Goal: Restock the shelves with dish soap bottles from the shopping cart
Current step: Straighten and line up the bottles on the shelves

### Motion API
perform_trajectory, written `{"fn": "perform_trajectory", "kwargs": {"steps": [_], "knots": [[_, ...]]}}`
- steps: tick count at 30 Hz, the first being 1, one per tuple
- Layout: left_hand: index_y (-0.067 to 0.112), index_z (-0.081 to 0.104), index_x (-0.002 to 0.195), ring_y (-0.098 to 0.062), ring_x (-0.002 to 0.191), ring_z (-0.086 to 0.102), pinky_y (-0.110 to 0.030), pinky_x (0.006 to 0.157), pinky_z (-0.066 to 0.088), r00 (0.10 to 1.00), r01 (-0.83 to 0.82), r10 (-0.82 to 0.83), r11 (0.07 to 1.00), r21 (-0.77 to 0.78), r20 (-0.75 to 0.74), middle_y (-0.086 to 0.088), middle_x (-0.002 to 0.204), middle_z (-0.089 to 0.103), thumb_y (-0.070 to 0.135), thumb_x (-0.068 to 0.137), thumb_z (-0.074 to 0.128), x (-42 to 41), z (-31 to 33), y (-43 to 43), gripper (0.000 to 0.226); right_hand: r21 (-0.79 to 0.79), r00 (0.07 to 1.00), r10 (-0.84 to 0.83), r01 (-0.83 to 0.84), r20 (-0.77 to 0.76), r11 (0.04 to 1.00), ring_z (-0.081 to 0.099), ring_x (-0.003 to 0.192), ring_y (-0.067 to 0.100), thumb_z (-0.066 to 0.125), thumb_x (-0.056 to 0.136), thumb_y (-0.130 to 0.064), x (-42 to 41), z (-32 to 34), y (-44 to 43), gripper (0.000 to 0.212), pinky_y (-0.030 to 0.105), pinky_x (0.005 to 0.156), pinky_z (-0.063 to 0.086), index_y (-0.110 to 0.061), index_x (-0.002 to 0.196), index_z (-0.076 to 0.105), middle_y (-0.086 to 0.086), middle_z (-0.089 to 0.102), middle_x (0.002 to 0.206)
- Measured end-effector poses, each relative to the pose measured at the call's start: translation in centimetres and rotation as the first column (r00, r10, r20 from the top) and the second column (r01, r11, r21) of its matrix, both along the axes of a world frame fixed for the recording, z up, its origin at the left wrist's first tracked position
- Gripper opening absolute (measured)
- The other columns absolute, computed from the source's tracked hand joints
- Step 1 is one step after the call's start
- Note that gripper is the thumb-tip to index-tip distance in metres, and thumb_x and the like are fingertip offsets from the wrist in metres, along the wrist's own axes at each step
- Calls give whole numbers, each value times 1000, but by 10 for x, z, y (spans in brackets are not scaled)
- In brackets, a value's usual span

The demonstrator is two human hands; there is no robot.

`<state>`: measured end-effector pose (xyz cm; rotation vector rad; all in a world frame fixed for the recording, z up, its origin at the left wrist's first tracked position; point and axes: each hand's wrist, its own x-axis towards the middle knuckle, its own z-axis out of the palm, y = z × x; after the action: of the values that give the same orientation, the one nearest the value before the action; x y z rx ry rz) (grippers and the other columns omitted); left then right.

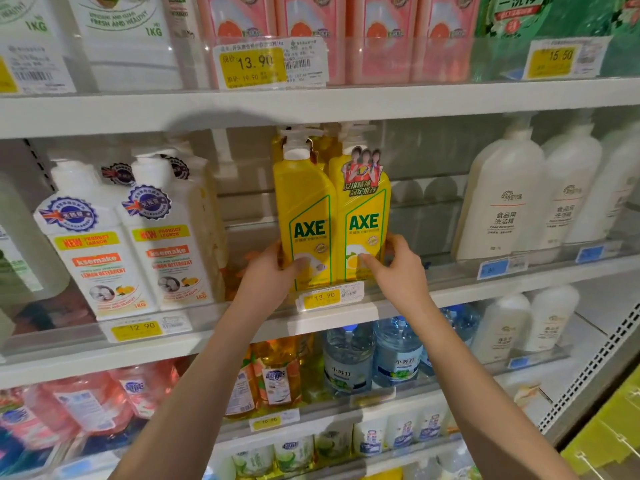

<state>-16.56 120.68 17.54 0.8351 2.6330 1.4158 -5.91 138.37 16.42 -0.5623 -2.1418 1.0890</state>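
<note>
Two yellow AXE dish soap bottles stand upright side by side at the front of the middle shelf (242,323). My left hand (273,268) grips the lower part of the left bottle (306,209), thumb across its label. My right hand (398,268) grips the lower part of the right bottle (365,209), which carries a cardboard tag on its neck. More yellow bottles stand behind the pair. The shopping cart is out of view.
White ksemake detergent bottles (138,244) stand to the left with a gap between, white bottles (502,202) to the right past an open stretch of shelf. A 13.90 price tag (329,296) sits below the pair. Shelves above and below hold pink, orange and blue bottles.
</note>
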Motion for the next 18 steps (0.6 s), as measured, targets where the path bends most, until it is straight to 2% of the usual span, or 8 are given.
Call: {"fn": "perform_trajectory", "kwargs": {"steps": [2,4,7,9,12,15,17,18], "knots": [[21,57,115,-14,92,62,-31,80,50,1000,13,-13,1000,10,-21,4,103,65,36,91,58,7,-4,-4,28,13,1000,9,-9,-21,1000,51,85,9,65,88,-25,5,-5,-6,31,24,69,35,-16,116,54,-20,52,83],[21,57,115,-12,92,62,-30,80,50,999,20,-19,999,27,-50,6,103,65,35,91,58,17,-10,-10,28,25,999,9,-8,-48,1000,53,85,11,65,89,-24,11,-12,-12,30,25,70,36,-17,116,55,-21,53,84],[20,54,125,-11,104,57,-32,88,48,964,-12,21,999,34,-267,5,115,61,31,91,57,28,-26,-21,36,57,994,-13,20,-112,998,58,102,19,63,89,-20,17,-26,-26,33,29,83,43,-15,122,57,-5,62,110],[15,55,125,-9,112,50,-26,95,41,907,-15,44,997,74,-418,3,121,57,23,92,58,40,-38,-33,34,90,988,-16,30,-154,995,53,115,18,62,90,-18,20,-39,-42,36,28,95,42,-12,125,56,2,58,125],[9,58,120,-7,108,46,-17,93,34,861,5,44,995,95,-507,3,116,54,17,92,53,59,-61,-61,29,160,971,-80,118,-226,980,49,121,18,58,90,-19,25,-64,-76,30,26,102,36,-9,119,61,4,56,127],[10,61,115,-11,105,51,-21,90,40,909,-5,34,997,72,-415,1,113,57,23,91,48,65,-103,-96,30,128,961,-99,136,-258,983,58,103,22,49,87,-25,28,-96,-116,31,30,85,47,-6,107,63,5,58,112],[14,60,117,-11,107,52,-26,90,43,962,-35,47,998,50,-271,5,114,55,18,92,52,66,-129,-118,26,120,982,-36,59,-184,991,61,88,22,48,86,-27,25,-122,-142,30,34,75,50,-5,101,64,4,60,99],[15,59,119,-12,108,53,-26,88,43,979,-59,65,998,33,-193,6,115,53,14,92,54,66,-140,-129,27,92,993,7,4,-118,996,61,87,21,51,86,-25,23,-134,-155,27,36,76,51,-6,100,64,4,62,97]]}}
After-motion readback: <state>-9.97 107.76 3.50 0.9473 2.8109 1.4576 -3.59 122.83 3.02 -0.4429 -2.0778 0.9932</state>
